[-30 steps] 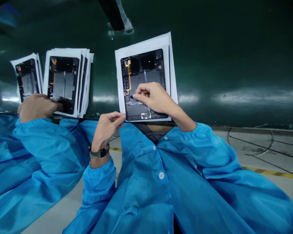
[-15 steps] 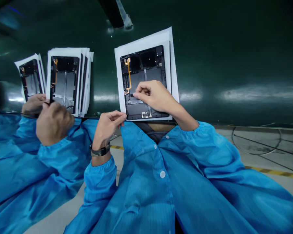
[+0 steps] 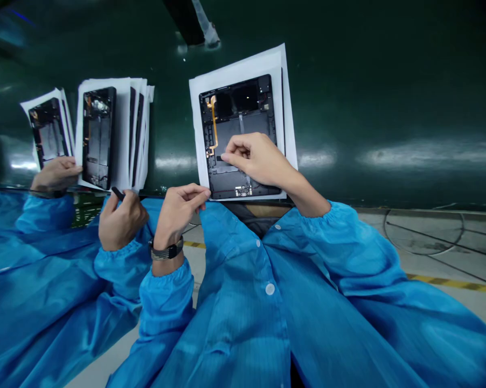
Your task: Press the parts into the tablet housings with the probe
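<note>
In front of me a black tablet housing (image 3: 257,126) lies on white sheets (image 3: 235,74), its inside facing up. An orange ribbon cable (image 3: 215,126) runs down its left side, and a small circuit board (image 3: 243,191) sits along the bottom edge. My left hand (image 3: 176,213) is closed in a pinch at the housing's lower left corner. Over the middle of the housing, my right hand (image 3: 259,159) has thumb and forefinger pressed together beside a small dark strip (image 3: 219,158). Whatever those fingers hold, if anything, is hidden.
At left a co-worker's hand (image 3: 124,218) grips a black tool (image 3: 118,194). Another tablet housing (image 3: 98,134) stands tilted on layered white sheets (image 3: 124,118) there. The green tabletop (image 3: 368,108) ends at a front edge near my body.
Both my hands and my housing stay nearly still. The co-worker's right hand has moved right and down, away from their housing, which is now tilted up on its sheets.
</note>
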### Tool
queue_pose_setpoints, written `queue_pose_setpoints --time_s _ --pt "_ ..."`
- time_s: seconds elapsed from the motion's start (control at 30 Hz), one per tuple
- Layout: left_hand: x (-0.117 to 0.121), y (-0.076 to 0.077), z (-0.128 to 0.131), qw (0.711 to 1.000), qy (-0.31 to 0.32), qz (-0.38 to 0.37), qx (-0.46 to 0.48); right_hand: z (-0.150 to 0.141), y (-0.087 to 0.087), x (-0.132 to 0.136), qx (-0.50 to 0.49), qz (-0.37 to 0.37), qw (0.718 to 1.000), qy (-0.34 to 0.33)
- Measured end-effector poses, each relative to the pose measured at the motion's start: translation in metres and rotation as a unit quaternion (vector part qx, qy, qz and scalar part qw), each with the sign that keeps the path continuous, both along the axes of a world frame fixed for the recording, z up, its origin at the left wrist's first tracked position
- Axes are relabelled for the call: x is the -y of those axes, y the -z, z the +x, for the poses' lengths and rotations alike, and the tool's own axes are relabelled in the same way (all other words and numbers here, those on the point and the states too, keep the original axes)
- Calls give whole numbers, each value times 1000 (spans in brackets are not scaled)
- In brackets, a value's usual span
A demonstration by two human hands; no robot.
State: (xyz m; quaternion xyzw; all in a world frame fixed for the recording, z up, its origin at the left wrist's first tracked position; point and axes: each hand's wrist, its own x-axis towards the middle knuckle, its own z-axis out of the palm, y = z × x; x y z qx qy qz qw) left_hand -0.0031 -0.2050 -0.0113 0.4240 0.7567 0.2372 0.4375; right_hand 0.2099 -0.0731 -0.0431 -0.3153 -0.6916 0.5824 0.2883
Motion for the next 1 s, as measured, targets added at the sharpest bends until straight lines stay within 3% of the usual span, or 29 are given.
queue_pose_setpoints --time_s 0.57,0.8,1.0 --pt "0 -1 7 1000 -21 14 -1 -1 2 -2 4 -7 1000 2" --pt "2 -4 -1 999 5 8 40 0 -1 -1 1 -8 1000 6" --pt "0 -5 6 1000 -13 5 11 -1 1 -2 0 -5 1000 8"
